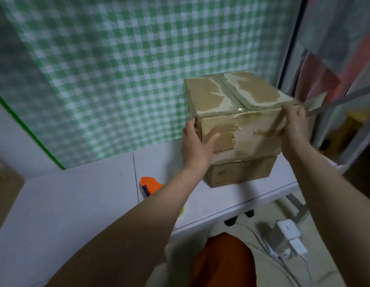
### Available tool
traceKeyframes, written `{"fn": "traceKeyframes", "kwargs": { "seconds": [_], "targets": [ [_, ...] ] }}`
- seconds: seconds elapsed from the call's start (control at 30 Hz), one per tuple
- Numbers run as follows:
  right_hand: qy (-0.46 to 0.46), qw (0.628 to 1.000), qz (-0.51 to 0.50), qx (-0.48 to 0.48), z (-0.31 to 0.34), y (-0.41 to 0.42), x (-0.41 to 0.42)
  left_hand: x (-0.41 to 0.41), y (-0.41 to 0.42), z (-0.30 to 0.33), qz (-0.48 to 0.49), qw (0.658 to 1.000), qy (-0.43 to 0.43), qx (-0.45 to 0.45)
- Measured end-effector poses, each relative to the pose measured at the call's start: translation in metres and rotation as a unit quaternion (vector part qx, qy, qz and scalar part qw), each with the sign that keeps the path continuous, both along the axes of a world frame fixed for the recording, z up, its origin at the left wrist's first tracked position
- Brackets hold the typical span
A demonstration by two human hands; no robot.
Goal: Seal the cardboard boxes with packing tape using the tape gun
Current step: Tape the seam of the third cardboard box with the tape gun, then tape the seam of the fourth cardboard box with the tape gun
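A taped cardboard box (238, 104) sits on top of a second, lower cardboard box (240, 172) at the right end of the white table (76, 204). My left hand (197, 143) grips the upper box's front left corner, thumb across the front face and fingers round the left side. My right hand (294, 127) holds the box's right front edge, with its fingers curled round the corner. Clear tape runs along the upper box's front top edge. The orange tape gun (149, 186) lies on the table to the left of the boxes, partly hidden by my left forearm.
A green checked cloth (109, 69) hangs behind the table. The table's right edge lies just beyond the boxes. On the floor below are a white power strip (287, 237) with cables. A metal frame (345, 98) and hanging fabric stand to the right.
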State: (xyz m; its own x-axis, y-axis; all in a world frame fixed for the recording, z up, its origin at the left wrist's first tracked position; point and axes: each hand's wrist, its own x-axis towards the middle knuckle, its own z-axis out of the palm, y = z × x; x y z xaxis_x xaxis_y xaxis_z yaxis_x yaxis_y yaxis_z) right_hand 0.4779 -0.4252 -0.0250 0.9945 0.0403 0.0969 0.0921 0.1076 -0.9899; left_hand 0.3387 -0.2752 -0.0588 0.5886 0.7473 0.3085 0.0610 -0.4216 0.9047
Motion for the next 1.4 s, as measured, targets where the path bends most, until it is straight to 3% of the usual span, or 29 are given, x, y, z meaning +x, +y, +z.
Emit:
{"fn": "traceKeyframes", "kwargs": {
  "seconds": [0.23,0.33,0.4,0.47,0.57,0.73,0.97,1.23,1.4],
  "targets": [
    [0.021,0.998,-0.005,-0.058,-0.020,0.003,-0.004,-0.004,0.011,0.004,-0.012,0.997,0.068,0.018],
    [0.036,0.978,-0.040,-0.200,-0.040,0.003,-0.031,-0.029,0.021,0.009,-0.065,0.973,0.200,0.099],
    [0.036,0.925,-0.027,-0.378,-0.058,0.002,-0.059,-0.053,0.030,0.008,-0.093,0.912,0.339,0.211],
    [-0.003,0.844,0.054,-0.534,-0.068,0.007,-0.090,-0.079,0.040,0.006,-0.095,0.859,0.429,0.263],
    [-0.118,0.765,0.139,-0.618,-0.068,0.024,-0.128,-0.117,0.053,0.004,-0.074,0.836,0.471,0.272],
    [-0.229,0.721,0.203,-0.621,-0.040,0.069,-0.184,-0.185,0.081,0.013,-0.022,0.847,0.469,0.249],
    [-0.325,0.697,0.270,-0.578,-0.006,0.156,-0.271,-0.296,0.134,0.041,0.099,0.875,0.418,0.223],
    [-0.437,0.637,0.351,-0.530,0.030,0.259,-0.390,-0.433,0.190,0.084,0.250,0.863,0.377,0.225],
    [-0.497,0.618,0.381,-0.475,0.056,0.310,-0.459,-0.513,0.228,0.111,0.338,0.858,0.305,0.237]
  ]
}}
